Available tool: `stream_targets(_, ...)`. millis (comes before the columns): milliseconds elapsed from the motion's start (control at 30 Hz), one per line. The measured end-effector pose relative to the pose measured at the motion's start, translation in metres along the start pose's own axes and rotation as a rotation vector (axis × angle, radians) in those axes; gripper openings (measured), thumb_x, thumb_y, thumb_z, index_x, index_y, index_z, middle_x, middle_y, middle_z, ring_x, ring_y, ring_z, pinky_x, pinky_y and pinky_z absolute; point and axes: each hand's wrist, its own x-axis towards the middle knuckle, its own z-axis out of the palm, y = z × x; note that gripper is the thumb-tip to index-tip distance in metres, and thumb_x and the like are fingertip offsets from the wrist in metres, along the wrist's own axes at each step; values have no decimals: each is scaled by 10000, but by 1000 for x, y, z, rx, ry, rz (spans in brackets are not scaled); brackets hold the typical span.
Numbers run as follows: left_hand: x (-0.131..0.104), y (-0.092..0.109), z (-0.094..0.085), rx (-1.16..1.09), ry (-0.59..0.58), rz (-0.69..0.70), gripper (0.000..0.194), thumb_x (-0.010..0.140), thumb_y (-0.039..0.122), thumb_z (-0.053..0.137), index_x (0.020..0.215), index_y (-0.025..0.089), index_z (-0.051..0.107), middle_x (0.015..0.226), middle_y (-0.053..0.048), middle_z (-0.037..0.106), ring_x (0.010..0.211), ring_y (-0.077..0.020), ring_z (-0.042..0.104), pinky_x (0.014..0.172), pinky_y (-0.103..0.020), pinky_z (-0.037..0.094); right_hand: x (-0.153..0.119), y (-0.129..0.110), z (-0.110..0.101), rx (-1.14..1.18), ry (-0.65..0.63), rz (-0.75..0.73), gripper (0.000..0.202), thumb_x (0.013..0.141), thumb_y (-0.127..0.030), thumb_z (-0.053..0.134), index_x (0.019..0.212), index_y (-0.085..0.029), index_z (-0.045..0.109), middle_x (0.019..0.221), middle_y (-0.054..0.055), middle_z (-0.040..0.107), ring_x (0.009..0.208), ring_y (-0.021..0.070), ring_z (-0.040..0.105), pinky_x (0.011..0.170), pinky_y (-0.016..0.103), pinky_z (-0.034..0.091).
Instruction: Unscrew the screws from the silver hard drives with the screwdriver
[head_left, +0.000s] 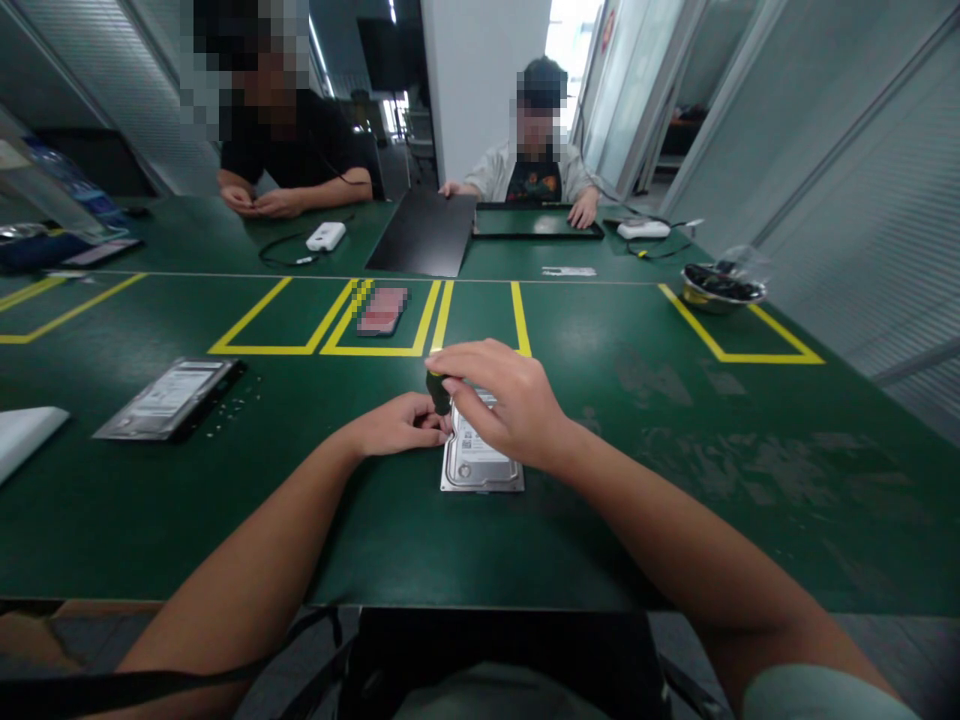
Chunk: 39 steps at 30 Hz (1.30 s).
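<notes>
A silver hard drive (484,472) with a white label lies flat on the green table in front of me. My right hand (514,400) is above it, fingers closed round the top of a screwdriver (438,392) with a dark handle, held upright over the drive's left edge. The screwdriver's tip is hidden. Against that same edge rests my left hand (401,424), its fingers curled and closed on the drive's side. Part of the drive's upper half is covered by my right hand.
Another hard drive (171,398) lies to the left, with several small screws (229,410) beside it. Yellow tape frames a phone-like red object (382,311). A bowl (721,288) of dark items stands right. Across the table, one person handles a dark panel (424,232); another sits left.
</notes>
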Motion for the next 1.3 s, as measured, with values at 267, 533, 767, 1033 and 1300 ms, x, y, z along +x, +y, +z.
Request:
stream_targets(267, 1, 0, 1, -25, -5, 5, 286, 812, 418, 649, 769, 153, 550, 663, 38, 456, 619, -108, 413, 566, -225, 322, 2, -1, -1, -43, 24, 51, 144, 907, -189, 590, 963, -103, 691, 955, 116, 684, 928, 194, 647, 819, 348, 541)
stream_targets(533, 0, 3, 0, -42, -24, -5, 242, 834, 393, 636, 842, 154, 595, 681, 36, 477, 641, -116, 435, 584, -227, 334, -1, 0, 0, -35, 19, 78, 152, 888, -254, 630, 977, -136, 668, 1005, 105, 671, 973, 189, 636, 832, 338, 548)
stream_targets(767, 1, -1, 0, -66, -20, -7, 256, 819, 391, 656, 804, 149, 577, 661, 47, 443, 622, -108, 407, 587, -229, 328, -3, 1, 3, -11, -9, 97, 247, 910, -145, 521, 1142, -156, 605, 1160, 98, 685, 1098, 180, 634, 907, 344, 531)
stream_targets(1033, 0, 4, 1, -61, -20, -1, 252, 819, 384, 647, 780, 152, 557, 665, 41, 457, 620, -105, 411, 582, -224, 335, -1, 0, 1, -42, 45, 122, 120, 895, -240, 603, 967, -163, 661, 944, 76, 637, 918, 188, 605, 809, 355, 524)
stream_targets(1300, 1, 2, 0, -39, -24, 18, 248, 821, 396, 642, 833, 153, 599, 706, 24, 522, 668, -128, 465, 623, -245, 373, -2, 2, 3, -6, 6, 48, 177, 913, -232, 574, 1053, -144, 638, 1091, 115, 672, 1058, 197, 626, 911, 370, 519)
